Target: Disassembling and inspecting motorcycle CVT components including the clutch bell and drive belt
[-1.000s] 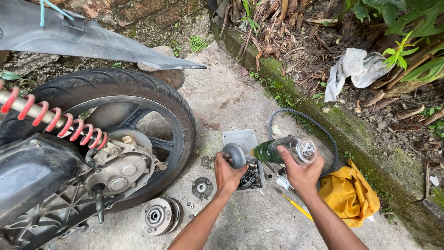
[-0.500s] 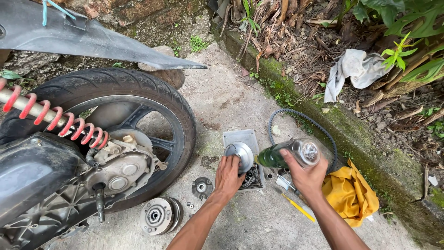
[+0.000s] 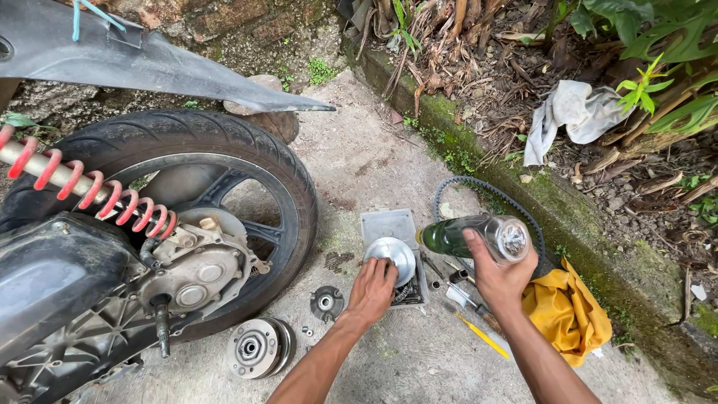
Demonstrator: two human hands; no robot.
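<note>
While my left hand (image 3: 372, 290) grips the smooth metal disc (image 3: 390, 256) over the tray (image 3: 386, 224), my right hand (image 3: 499, 275) clasps the green bottle (image 3: 467, 236) round its middle, tilted, probably slippery and heavy with liquid.

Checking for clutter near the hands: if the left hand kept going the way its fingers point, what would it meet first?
The left hand already touches the round metal pulley half. Beyond it likely comes the grey tray rim, then bare concrete, though depth is hard to judge.
</note>
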